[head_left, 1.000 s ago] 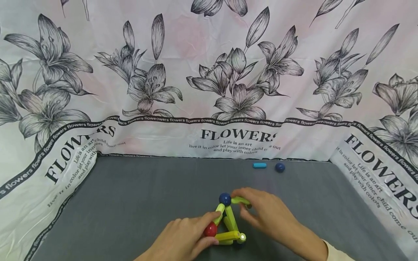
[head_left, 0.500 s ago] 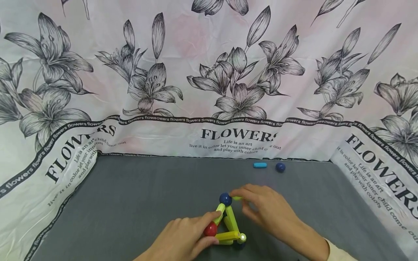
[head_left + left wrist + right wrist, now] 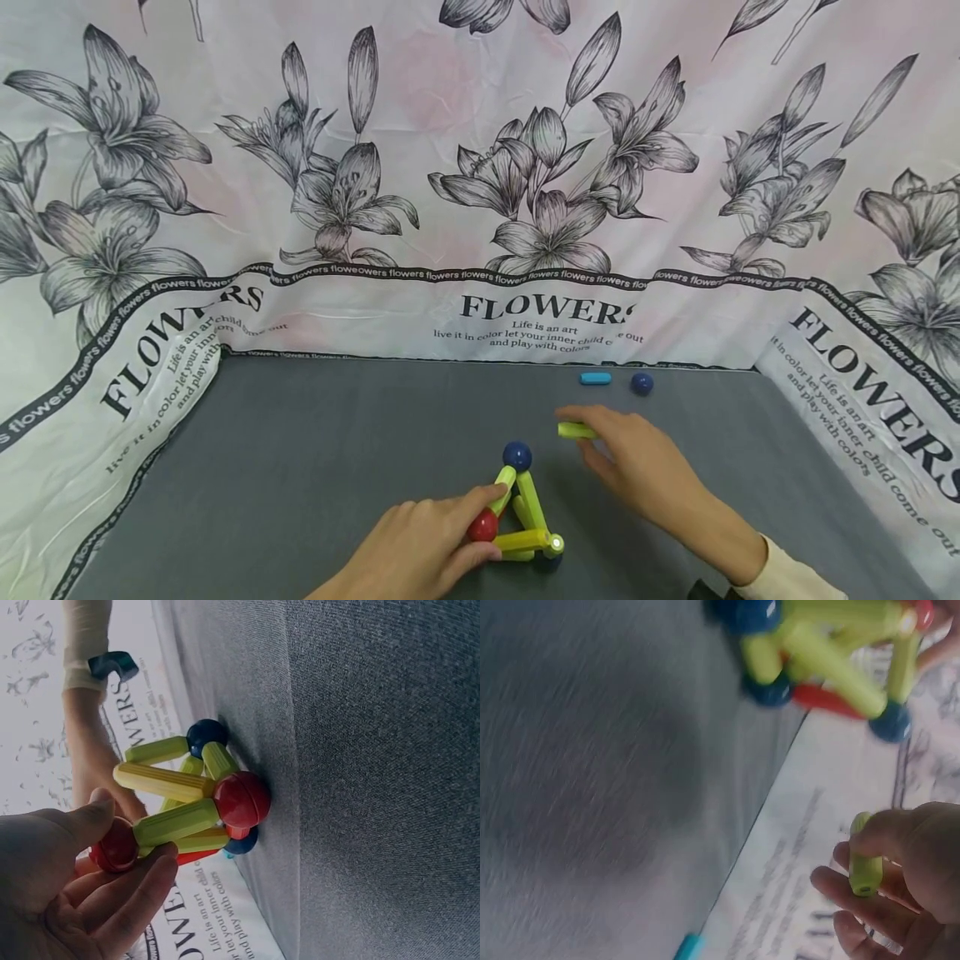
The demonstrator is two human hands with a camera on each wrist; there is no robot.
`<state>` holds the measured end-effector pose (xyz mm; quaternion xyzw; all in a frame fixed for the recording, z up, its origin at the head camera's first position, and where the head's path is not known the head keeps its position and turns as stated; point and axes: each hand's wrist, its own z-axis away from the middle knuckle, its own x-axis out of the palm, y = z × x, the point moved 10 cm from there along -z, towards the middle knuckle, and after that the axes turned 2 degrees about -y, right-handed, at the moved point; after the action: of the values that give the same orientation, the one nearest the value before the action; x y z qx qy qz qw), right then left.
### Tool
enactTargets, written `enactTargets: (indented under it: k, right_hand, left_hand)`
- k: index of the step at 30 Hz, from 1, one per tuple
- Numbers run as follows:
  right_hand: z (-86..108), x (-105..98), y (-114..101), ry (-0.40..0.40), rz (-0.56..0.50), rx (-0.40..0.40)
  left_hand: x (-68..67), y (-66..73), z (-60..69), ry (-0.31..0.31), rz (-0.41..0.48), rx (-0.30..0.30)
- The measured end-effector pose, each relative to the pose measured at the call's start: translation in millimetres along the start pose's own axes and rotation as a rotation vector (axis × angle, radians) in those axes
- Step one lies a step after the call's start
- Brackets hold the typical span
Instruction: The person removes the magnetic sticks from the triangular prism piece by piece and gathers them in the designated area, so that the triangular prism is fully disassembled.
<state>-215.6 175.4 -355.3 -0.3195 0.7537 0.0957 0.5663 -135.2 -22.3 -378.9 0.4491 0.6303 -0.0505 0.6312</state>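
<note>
A structure of yellow-green magnetic rods (image 3: pixel 529 496) and coloured balls stands on the grey surface. My left hand (image 3: pixel 416 542) grips its red ball (image 3: pixel 483 526), with the thumb and fingers around that corner. A second red ball (image 3: pixel 241 799) sits low on the structure in the left wrist view. The blue ball (image 3: pixel 517 456) tops it in the head view. Up and right of this ball, my right hand (image 3: pixel 641 462) pinches a loose yellow-green magnetic rod (image 3: pixel 574 430), apart from the structure. In the right wrist view the rod (image 3: pixel 865 871) lies between thumb and fingers.
A light-blue rod (image 3: pixel 596 378) and a loose blue ball (image 3: pixel 642 383) lie near the back edge of the grey surface (image 3: pixel 337 433). Behind and at both sides hangs a flower-printed cloth (image 3: pixel 390 317). A dark band (image 3: pixel 114 666) circles the right sleeve.
The right hand has drawn the yellow-green rod off the top blue ball and moved it up and right. The left hand keeps its grip, and the structure stays in place.
</note>
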Motion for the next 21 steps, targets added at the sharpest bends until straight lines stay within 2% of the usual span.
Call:
enactTargets:
  k: [9, 16, 21]
  right_hand:
    - [-11.5, 7, 55, 0.126, 0.019, -0.017]
    - [-16.7, 27, 86, 0.095, 0.023, -0.009]
    - [-23.4, 38, 104, 0.06, 0.052, 0.025]
  left_hand:
    - [0.8, -1.5, -0.6, -0.015, 0.015, -0.013]
    - [3.1, -1.8, -0.1, -0.033, 0.016, -0.022]
    - [4.2, -3.6, 0.0, -0.04, 0.023, -0.038]
